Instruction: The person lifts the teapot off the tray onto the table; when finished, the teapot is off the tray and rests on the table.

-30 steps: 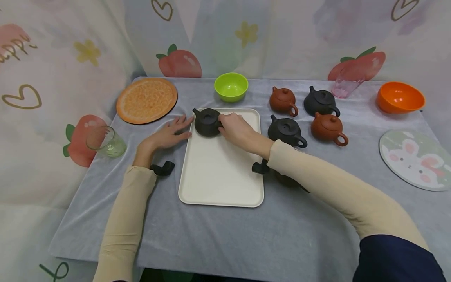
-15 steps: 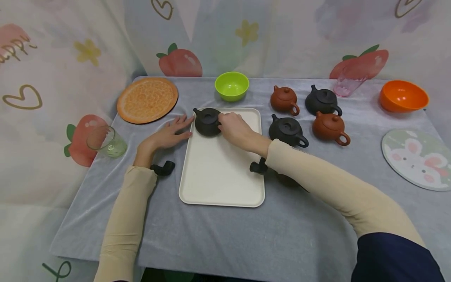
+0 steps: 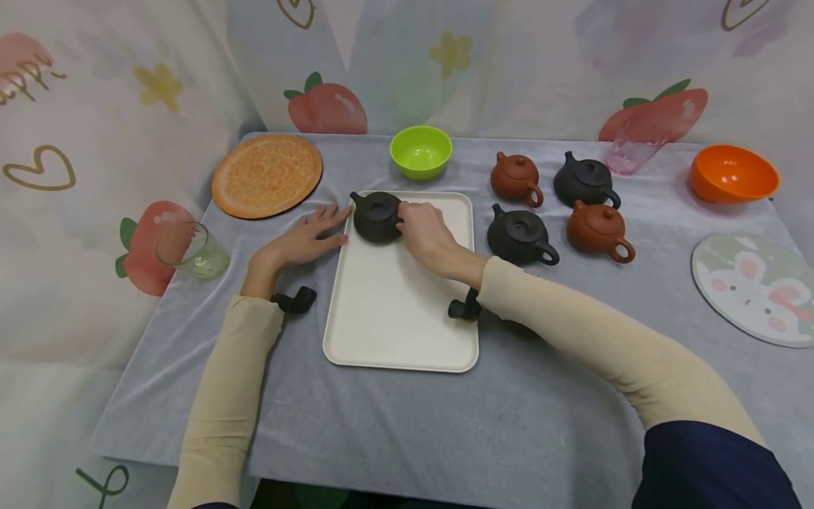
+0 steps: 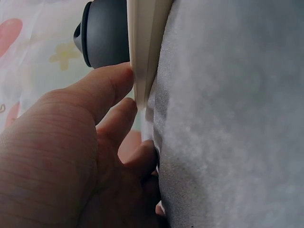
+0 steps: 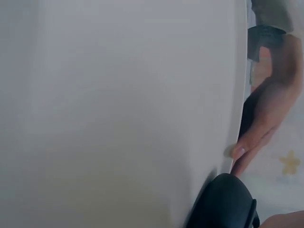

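Note:
A black teapot (image 3: 376, 218) stands at the far left corner of the cream tray (image 3: 400, 318), its spout pointing left over the rim. My right hand (image 3: 425, 232) grips its handle side, the fingers hiding the handle. My left hand (image 3: 307, 239) has its fingers spread and touches the tray's left edge; in the left wrist view, the fingertips (image 4: 124, 76) meet the tray wall (image 4: 145, 47) beside the teapot (image 4: 107, 33). In the right wrist view the teapot's body (image 5: 223, 202) shows at the bottom, with the left hand (image 5: 268, 109) beyond the rim.
Right of the tray are two black teapots (image 3: 520, 237) and two brown teapots (image 3: 594, 230). A green bowl (image 3: 421, 152) stands behind it, with a round orange-brown mat (image 3: 267, 177) and a tilted glass (image 3: 203, 254) to the left. An orange bowl (image 3: 733, 175), pink glass (image 3: 629, 152) and rabbit mat (image 3: 757, 290) lie far right.
Both hands keep their places at the teapot and the tray edge. The head view shifts slightly; the right wrist moves only a little.

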`<state>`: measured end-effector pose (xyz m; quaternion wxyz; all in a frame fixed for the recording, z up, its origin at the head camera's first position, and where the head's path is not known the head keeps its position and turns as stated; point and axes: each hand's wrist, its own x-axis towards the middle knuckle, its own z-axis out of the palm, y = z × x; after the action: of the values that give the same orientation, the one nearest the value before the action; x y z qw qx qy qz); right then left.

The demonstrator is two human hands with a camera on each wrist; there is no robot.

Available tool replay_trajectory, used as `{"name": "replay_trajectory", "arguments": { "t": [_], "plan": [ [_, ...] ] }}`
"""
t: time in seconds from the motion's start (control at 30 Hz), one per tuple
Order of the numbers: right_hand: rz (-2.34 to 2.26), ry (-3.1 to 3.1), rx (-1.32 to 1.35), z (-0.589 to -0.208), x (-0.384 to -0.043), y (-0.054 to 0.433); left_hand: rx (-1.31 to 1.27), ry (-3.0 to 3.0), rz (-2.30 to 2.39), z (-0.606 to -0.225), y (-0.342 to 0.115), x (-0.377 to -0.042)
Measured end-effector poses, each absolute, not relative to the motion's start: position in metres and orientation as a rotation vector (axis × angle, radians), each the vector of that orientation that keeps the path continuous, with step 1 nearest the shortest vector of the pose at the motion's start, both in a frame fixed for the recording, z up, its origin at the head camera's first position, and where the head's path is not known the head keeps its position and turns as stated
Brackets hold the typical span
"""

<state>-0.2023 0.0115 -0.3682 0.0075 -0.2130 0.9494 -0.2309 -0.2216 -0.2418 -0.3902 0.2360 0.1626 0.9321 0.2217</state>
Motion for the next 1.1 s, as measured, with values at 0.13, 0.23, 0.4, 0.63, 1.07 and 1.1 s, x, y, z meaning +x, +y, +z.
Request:
{"name": "replay_trajectory", "arguments": {
  "t": [0.13,0.23,0.4,0.63,1.07,1.1],
  "plan": [
    [-0.759,2.994,-0.674,-0.371,-0.2,0.011,0.452,2.556,0.606,-0.39,-0.242,-0.221],
    [-0.772,3.003,-0.67,-0.372,-0.199,0.013,0.453,2.554,0.612,-0.389,-0.242,-0.221],
    [-0.812,3.005,-0.654,-0.372,-0.198,0.016,0.448,2.548,0.628,-0.389,-0.242,-0.221],
    [-0.814,3.037,-0.642,-0.371,-0.196,0.019,0.45,2.559,0.614,-0.391,-0.244,-0.222],
    [-0.883,3.043,-0.665,-0.363,-0.185,0.024,0.441,2.556,0.622,-0.39,-0.245,-0.221],
    [-0.885,3.045,-0.665,-0.362,-0.184,0.025,0.442,2.556,0.622,-0.39,-0.244,-0.221]
  ]
}}
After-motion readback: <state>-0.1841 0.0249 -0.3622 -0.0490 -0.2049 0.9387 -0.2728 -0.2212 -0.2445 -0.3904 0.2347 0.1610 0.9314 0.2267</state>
